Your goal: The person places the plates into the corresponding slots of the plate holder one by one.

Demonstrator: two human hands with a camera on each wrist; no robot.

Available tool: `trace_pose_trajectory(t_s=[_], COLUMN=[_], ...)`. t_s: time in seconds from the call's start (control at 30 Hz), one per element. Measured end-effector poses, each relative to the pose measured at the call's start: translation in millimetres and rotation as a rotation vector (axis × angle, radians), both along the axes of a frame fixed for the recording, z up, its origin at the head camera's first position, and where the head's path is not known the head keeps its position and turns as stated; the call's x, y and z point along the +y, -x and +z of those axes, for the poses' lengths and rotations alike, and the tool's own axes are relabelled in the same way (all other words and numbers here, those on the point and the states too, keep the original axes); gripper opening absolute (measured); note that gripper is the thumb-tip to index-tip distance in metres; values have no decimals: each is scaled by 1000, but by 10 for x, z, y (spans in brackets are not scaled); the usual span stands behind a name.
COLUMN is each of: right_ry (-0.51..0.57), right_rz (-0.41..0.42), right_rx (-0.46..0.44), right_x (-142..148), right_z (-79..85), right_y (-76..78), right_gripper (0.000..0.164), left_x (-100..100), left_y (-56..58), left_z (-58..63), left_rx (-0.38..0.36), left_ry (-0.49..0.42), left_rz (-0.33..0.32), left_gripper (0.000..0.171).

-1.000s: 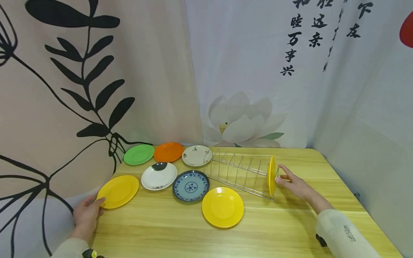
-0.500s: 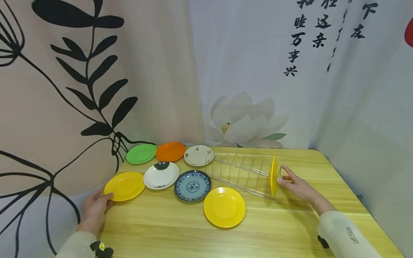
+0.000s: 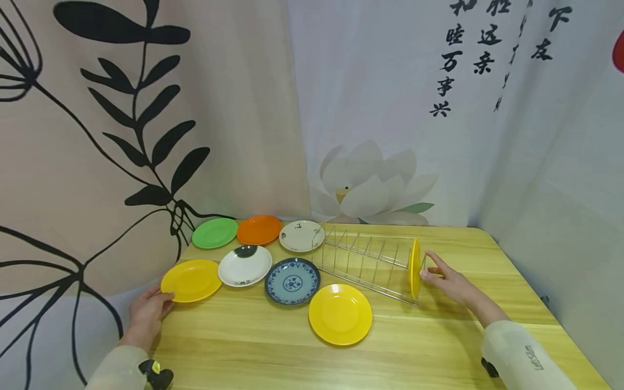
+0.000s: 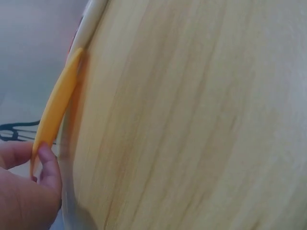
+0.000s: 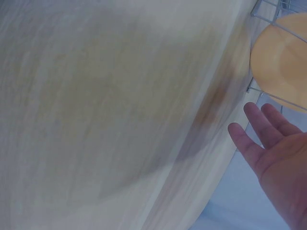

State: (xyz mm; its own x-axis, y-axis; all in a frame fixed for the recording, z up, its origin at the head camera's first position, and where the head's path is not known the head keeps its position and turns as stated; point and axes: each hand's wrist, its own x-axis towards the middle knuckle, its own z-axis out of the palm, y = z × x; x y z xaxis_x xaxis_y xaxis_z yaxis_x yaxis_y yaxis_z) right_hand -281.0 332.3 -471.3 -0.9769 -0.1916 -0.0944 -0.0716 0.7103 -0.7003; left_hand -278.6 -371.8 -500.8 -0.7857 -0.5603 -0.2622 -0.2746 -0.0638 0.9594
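Observation:
My left hand pinches the near rim of a yellow plate at the table's left edge. In the left wrist view that yellow plate shows edge-on, thumb on one side and fingers on the other, close over the wood. At the right, my right hand is at the end of a wire dish rack, index finger and thumb at its end wire. Another yellow plate stands upright in the rack's right end. The right wrist view shows several straight fingers beside the rack.
On the table lie a green plate, an orange plate, a white patterned plate, a white plate with a dark patch, a blue patterned plate and a yellow plate. Curtains hang behind the table.
My left hand has carried its yellow plate to the right and slightly away from me, close beside the white plate with the dark patch. The right hand keeps its place at the rack.

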Motion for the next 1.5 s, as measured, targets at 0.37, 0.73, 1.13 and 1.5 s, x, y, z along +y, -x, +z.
trace_pose_trajectory(t_s=[0.37,0.73,1.13,1.5], right_ry=[-4,-7,-4,-7], right_rz=[1,-3,2,1], right_rx=[-1,1,4,11], right_x=[6,4,-1,7], right_z=[-10,-3,1,-15], right_y=[-7,1,-8,-1], right_gripper=[78,78,78,78], left_x=[-37,-42,217,907], left_y=[-50,-101,-42,151], left_z=[34,163,523,854], left_rx=[-23,21,114,223], left_ry=[-42,-38,-107,-179], left_rz=[-47,-2,-38,-198], left_gripper=[68,68,65,69])
